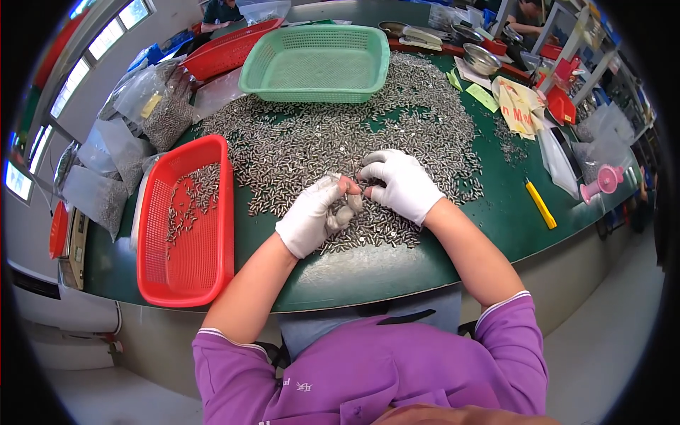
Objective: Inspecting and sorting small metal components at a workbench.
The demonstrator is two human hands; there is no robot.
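A wide heap of small grey metal pins [340,134] covers the green table [368,269]. My left hand [316,214], in a white glove with a bare fingertip, is closed around a few of the pins just above the heap's near edge. My right hand [401,184], also gloved, rests on the heap beside it, its fingers pinching at the pins where the two hands meet. A red basket [212,276] stands at my left with a scatter of pins in its far half.
A green basket [315,64] stands behind the heap, a second red basket [227,46] at the far left. Clear bags of pins [166,110] lie along the left edge. A yellow cutter [540,204], yellow papers [517,103], metal bowls [480,58] and a pink tool [602,183] lie to the right.
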